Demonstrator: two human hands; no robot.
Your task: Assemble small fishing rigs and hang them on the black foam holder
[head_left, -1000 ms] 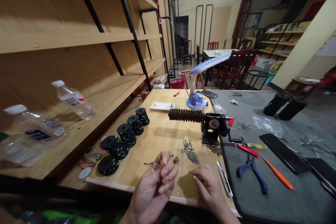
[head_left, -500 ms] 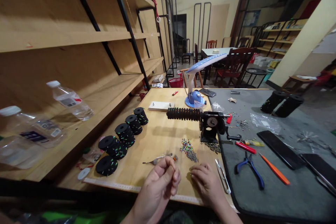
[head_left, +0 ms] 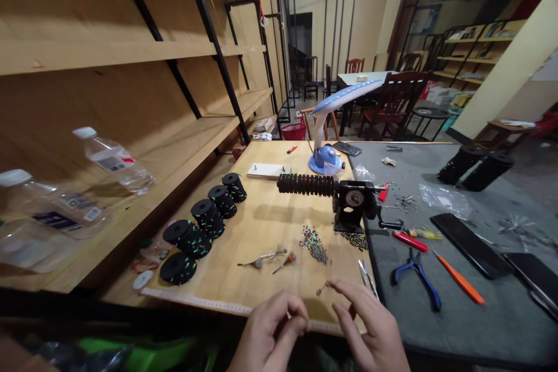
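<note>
My left hand (head_left: pixel 276 328) is at the near edge of the wooden board, thumb and forefinger pinched together; what they hold, if anything, is too small to make out. To its right, my right hand (head_left: pixel 370 322) has thumb and forefinger apart. A small dark metal piece (head_left: pixel 321 289) lies by that forefinger's tip; whether they touch I cannot tell. Beyond the hands are a pile of colourful beads (head_left: pixel 310 236), small grey pieces (head_left: pixel 319 254) beside it, and brownish metal bits (head_left: pixel 355 240). Two small floats with thin stems (head_left: pixel 284 261) lie left of the beads.
A hand-cranked winder (head_left: pixel 351 203) carries a black ridged foam roll (head_left: pixel 305 184). Several black foam spools (head_left: pixel 208 218) line the left side. Scissors (head_left: pixel 368 279), blue-handled pliers (head_left: pixel 416 279) and an orange tool (head_left: pixel 460 279) lie right. A blue lamp (head_left: pixel 325 160) stands behind.
My left hand has come down and nearer to me, uncovering the floats. The right hand has turned and spread its thumb and forefinger; the small metal piece now shows beside it.
</note>
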